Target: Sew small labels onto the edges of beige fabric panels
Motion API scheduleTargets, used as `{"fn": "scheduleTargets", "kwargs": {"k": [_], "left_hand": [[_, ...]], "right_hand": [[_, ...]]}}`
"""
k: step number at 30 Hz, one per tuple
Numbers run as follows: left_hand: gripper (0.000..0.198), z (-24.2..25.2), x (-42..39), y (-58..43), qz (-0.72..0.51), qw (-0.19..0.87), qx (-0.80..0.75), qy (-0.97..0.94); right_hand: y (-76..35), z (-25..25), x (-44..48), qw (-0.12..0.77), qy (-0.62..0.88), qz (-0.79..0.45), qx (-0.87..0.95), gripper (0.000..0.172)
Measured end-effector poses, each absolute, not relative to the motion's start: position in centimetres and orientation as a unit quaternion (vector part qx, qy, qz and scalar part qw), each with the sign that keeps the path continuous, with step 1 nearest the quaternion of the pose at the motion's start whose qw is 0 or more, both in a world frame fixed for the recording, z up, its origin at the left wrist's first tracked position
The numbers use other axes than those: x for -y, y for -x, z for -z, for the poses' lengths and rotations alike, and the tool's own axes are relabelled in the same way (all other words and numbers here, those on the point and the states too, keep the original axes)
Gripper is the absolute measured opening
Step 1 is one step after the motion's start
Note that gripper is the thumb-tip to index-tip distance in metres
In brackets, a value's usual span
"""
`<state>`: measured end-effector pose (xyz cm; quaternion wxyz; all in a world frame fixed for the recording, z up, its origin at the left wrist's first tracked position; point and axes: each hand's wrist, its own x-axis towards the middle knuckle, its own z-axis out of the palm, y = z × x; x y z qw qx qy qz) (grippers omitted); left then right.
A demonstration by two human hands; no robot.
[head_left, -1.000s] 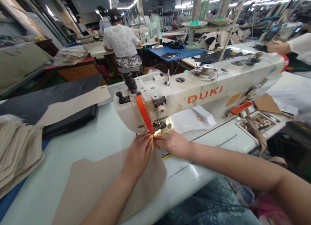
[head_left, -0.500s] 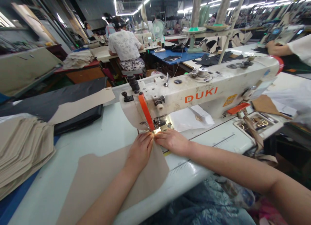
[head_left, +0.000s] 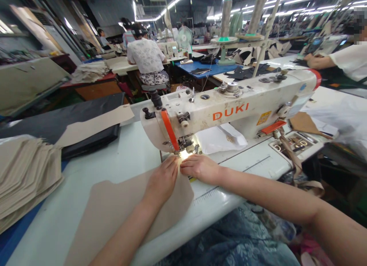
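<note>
A beige fabric piece (head_left: 114, 208) lies flat on the pale sewing table (head_left: 126, 159), its far edge under the needle of a white DUKI sewing machine (head_left: 229, 105). My left hand (head_left: 162, 180) presses flat on the fabric, fingers stretched toward the lit needle area (head_left: 183, 153). My right hand (head_left: 199, 167) rests beside it on the right, fingers together and flat on the fabric edge just in front of the presser foot. The fingertips of both hands nearly touch.
A stack of beige pieces (head_left: 25, 174) sits at the left, with dark fabric (head_left: 71, 120) behind it. A tray of metal parts (head_left: 298, 143) stands at the machine's right end. A seated person (head_left: 146, 59) works ahead; another person's arm (head_left: 329, 59) shows far right.
Both hands have stayed pressed on the fabric at the needle, shifting only slightly. The view has drifted a little, so the machine sits lower and further left.
</note>
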<state>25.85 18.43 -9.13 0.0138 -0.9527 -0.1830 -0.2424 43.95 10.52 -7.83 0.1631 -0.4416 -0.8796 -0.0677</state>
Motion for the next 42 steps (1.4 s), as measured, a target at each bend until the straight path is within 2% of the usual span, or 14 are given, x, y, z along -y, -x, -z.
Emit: {"fn": "scheduleTargets", "kwargs": {"k": [14, 35, 42], "left_hand": [[0.032, 8.5, -18.8, -26.3, 0.276, 0.061, 0.171, 0.944], [0.029, 8.8, -18.5, -26.4, 0.269, -0.004, 0.208, 0.940], [0.030, 8.4, -18.3, -26.3, 0.268, -0.007, 0.210, 0.940]], "right_hand": [[-43.9, 7.7, -11.0, 0.155, 0.459, 0.060, 0.873, 0.017], [-43.8, 7.2, -10.7, 0.146, 0.476, 0.007, 0.867, 0.011], [-43.8, 6.9, -10.6, 0.142, 0.467, 0.013, 0.873, 0.014]]}}
